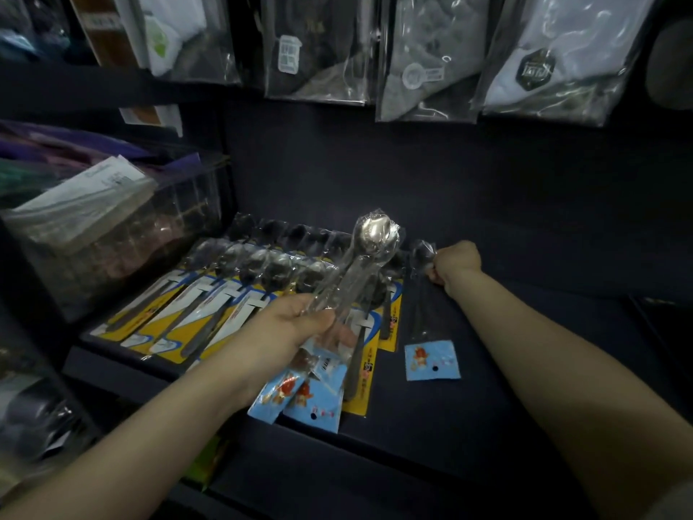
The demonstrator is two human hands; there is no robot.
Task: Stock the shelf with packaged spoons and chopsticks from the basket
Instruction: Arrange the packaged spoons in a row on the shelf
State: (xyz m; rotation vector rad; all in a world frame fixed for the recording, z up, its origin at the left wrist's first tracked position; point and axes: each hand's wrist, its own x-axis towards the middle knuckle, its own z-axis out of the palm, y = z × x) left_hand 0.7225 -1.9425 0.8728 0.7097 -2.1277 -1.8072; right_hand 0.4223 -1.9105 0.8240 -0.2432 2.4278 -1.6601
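My left hand [290, 324] grips a bundle of clear-wrapped spoon packs [360, 279] with blue cartoon cards, held tilted above the dark shelf [525, 324], spoon bowls pointing away from me. My right hand [455, 266] pinches the top end of one blue-card spoon pack [431, 324] that lies flat on the shelf. To the left, a row of several spoon packs on yellow cards [210, 298] lies side by side. No basket is in view.
Clear bags of socks [431, 58] hang above the shelf. A clear bin with folded packaged goods [93, 227] stands at the left. Bare dark shelf surface stretches to the right of the blue-card pack.
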